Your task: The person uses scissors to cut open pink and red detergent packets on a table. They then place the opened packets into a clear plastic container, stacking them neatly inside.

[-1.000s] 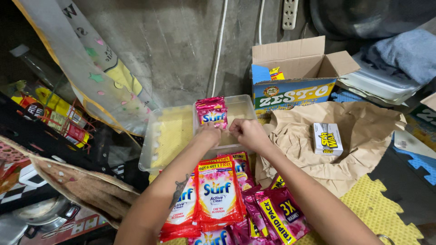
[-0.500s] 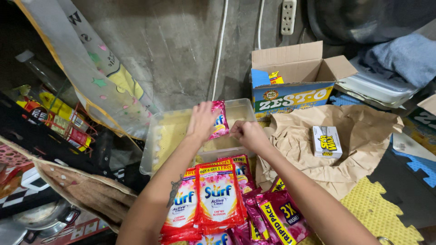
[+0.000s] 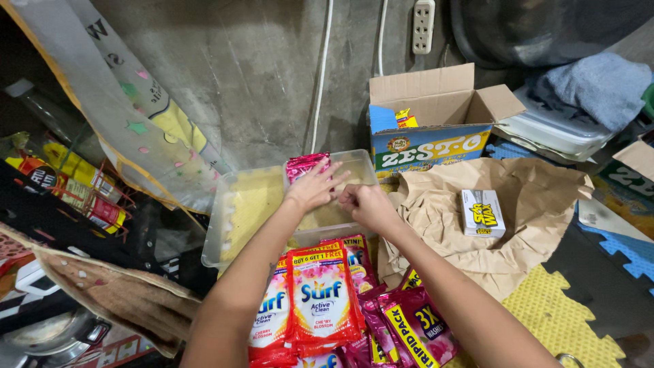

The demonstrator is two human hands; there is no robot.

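Over clear tub [image 3: 235,225]: left hand [image 3: 315,187] spread, touching pink sachet [image 3: 304,165]; right hand [image 3: 364,203] curled closed beside it, holding nothing visible.

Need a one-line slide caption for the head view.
Both hands, left and right, set pink detergent sachets upright in a clear plastic bin.

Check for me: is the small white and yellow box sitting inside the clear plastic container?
No, the small box lies on crumpled brown paper, right of the container.
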